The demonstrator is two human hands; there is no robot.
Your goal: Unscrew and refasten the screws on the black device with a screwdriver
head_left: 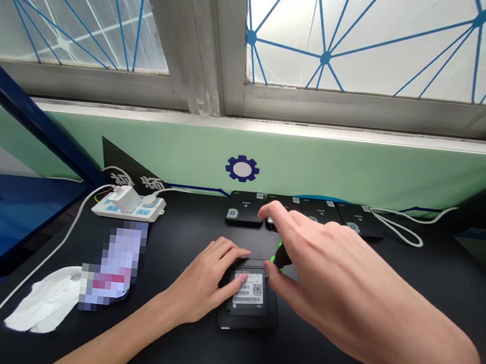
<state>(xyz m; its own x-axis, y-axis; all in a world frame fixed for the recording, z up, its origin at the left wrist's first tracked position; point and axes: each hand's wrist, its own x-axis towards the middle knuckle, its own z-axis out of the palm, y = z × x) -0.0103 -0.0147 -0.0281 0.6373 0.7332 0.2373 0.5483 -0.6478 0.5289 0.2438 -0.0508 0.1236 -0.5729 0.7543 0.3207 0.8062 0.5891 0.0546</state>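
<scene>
A flat black device (250, 316) with rounded corners and a white label (254, 290) bearing a QR code lies on the dark table. My left hand (209, 280) holds it from the left, thumb on the label and fingers along the far left corner. Above its right far corner, my right hand (324, 277) grips a tool with a black and bright green handle (279, 256), which looks like a screwdriver. The tool's tip is hidden, so I cannot tell whether it touches the device.
Several similar black devices (245, 210) stand in a row by the green panel (177, 146). At the left are a power strip (153, 210) with plugged-in chargers, a blurred phone (119, 261) and white sheet-like material (46, 300). White cable (402, 233) lies at the right back.
</scene>
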